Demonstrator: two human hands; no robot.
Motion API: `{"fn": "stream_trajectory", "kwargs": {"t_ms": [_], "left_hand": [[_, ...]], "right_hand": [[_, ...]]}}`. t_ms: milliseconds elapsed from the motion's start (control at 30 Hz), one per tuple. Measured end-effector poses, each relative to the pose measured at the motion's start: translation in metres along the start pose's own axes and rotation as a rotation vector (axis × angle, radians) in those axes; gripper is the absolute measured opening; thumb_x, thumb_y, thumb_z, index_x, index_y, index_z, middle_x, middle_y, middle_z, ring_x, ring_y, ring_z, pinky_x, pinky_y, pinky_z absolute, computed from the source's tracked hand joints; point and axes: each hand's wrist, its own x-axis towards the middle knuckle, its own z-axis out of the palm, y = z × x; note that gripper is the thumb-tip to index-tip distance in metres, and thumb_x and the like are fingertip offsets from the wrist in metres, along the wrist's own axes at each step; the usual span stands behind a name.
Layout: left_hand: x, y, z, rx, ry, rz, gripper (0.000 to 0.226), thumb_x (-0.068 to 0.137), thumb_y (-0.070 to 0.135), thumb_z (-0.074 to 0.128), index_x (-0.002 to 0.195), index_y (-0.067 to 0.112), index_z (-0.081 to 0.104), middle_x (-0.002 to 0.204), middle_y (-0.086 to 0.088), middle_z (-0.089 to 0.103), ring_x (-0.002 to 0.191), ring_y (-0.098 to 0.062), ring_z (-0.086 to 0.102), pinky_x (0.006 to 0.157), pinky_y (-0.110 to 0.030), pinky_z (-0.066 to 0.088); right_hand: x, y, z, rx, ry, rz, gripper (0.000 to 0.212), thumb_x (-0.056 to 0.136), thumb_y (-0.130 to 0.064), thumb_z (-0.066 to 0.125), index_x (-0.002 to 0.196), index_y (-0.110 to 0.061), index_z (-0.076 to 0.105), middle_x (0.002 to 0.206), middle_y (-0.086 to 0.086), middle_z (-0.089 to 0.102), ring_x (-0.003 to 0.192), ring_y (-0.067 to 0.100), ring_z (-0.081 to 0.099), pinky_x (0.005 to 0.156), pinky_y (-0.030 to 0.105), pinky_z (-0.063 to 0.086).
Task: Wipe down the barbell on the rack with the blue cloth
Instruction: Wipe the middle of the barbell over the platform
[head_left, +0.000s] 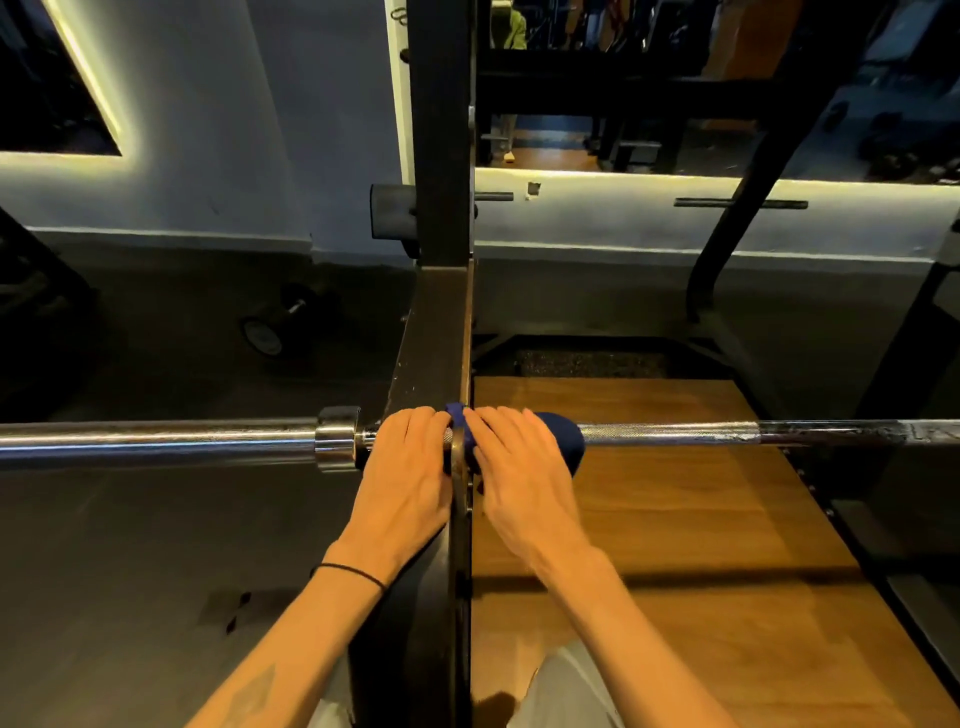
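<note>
Barbell (675, 434) lies level across the view from edge to edge, resting on the black rack upright (439, 332) at centre, with its smooth sleeve and collar to the left and knurled shaft to the right. Blue cloth (558, 441) is draped over the shaft just right of the upright, bunched under the right hand (511, 457), whose fingers curl over the cloth and bar. Left hand (405, 457) curls over the bare bar on the other side of the upright, beside the collar; both hands sit close together, nearly touching at the fingertips. A thin dark band circles the left wrist. Below the shaft lies a wooden platform (675, 545); dark floor spreads to the left. Likely risks: the cloth could snag between bar and rack hook, or fingers could be pinched there if the bar rolls.
</note>
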Motion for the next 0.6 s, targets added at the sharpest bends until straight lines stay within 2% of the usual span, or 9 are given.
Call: {"fn": "stream_trajectory", "kwargs": {"t_ms": [67, 133, 200, 300, 367, 433, 533, 600], "left_hand": [[0.002, -0.005, -0.002, -0.067, -0.054, -0.068, 0.029, 0.072, 0.026, 0.073, 0.093, 0.020, 0.053, 0.086, 0.003, 0.054, 0.074, -0.017, 0.051, 0.073, -0.033, 0.046], [0.003, -0.007, -0.004, -0.068, -0.085, -0.057, 0.038, 0.070, 0.029, 0.076, 0.099, 0.019, 0.053, 0.088, 0.003, 0.054, 0.075, -0.017, 0.050, 0.071, -0.036, 0.046], [0.007, -0.008, -0.006, -0.069, -0.103, -0.066, 0.042, 0.070, 0.034, 0.076, 0.101, 0.021, 0.052, 0.087, 0.006, 0.053, 0.075, -0.015, 0.049, 0.072, -0.036, 0.045], [0.019, -0.009, -0.011, -0.052, -0.174, -0.094, 0.037, 0.072, 0.040, 0.074, 0.095, 0.026, 0.048, 0.078, 0.010, 0.053, 0.068, -0.012, 0.050, 0.072, -0.036, 0.047], [0.024, -0.012, -0.014, -0.062, -0.230, -0.094, 0.037, 0.079, 0.042, 0.070, 0.095, 0.027, 0.040, 0.069, 0.009, 0.053, 0.060, -0.012, 0.053, 0.066, -0.036, 0.050], [0.029, -0.014, -0.017, -0.067, -0.297, -0.063, 0.039, 0.085, 0.046, 0.065, 0.100, 0.026, 0.035, 0.064, 0.006, 0.053, 0.055, -0.014, 0.054, 0.062, -0.036, 0.052], [0.045, -0.017, -0.028, 0.015, -0.474, -0.015, 0.040, 0.087, 0.048, 0.060, 0.106, 0.023, 0.037, 0.070, 0.006, 0.054, 0.062, -0.016, 0.057, 0.069, -0.035, 0.052], [0.052, -0.017, -0.032, 0.038, -0.546, -0.006, 0.037, 0.089, 0.048, 0.058, 0.105, 0.022, 0.037, 0.076, 0.005, 0.055, 0.067, -0.017, 0.058, 0.073, -0.035, 0.052]], "right_hand": [[-0.004, 0.013, -0.013, -0.014, 0.012, -0.026, 0.041, 0.096, -0.025, 0.042, 0.130, -0.011, 0.060, 0.123, 0.005, 0.063, 0.114, 0.025, 0.059, 0.106, 0.042, 0.043], [-0.013, 0.036, -0.027, -0.001, 0.106, 0.023, 0.038, 0.096, -0.027, 0.037, 0.116, -0.008, 0.064, 0.108, 0.007, 0.065, 0.098, 0.028, 0.061, 0.093, 0.044, 0.050], [-0.023, 0.064, -0.039, 0.026, 0.183, 0.155, 0.037, 0.097, -0.027, 0.033, 0.106, -0.008, 0.065, 0.099, 0.006, 0.063, 0.089, 0.028, 0.057, 0.088, 0.041, 0.046], [-0.031, 0.090, -0.039, -0.044, 0.178, 0.304, 0.040, 0.099, -0.029, 0.030, 0.110, -0.010, 0.064, 0.105, 0.005, 0.063, 0.100, 0.028, 0.057, 0.098, 0.046, 0.043], [-0.028, 0.086, -0.031, -0.079, 0.174, 0.359, 0.040, 0.101, -0.027, 0.031, 0.113, -0.009, 0.064, 0.111, 0.008, 0.065, 0.110, 0.032, 0.057, 0.108, 0.051, 0.037], [-0.022, 0.070, -0.024, -0.068, 0.164, 0.398, 0.033, 0.102, -0.023, 0.040, 0.119, -0.011, 0.065, 0.118, 0.007, 0.067, 0.121, 0.030, 0.056, 0.114, 0.051, 0.032], [-0.013, 0.033, -0.015, -0.003, 0.085, 0.319, 0.035, 0.098, -0.022, 0.053, 0.131, -0.015, 0.061, 0.134, 0.004, 0.062, 0.134, 0.025, 0.050, 0.120, 0.050, 0.027], [-0.010, 0.012, -0.006, -0.024, 0.024, 0.170, 0.040, 0.099, -0.026, 0.049, 0.137, -0.017, 0.057, 0.140, 0.002, 0.058, 0.137, 0.024, 0.047, 0.121, 0.048, 0.025]]}}
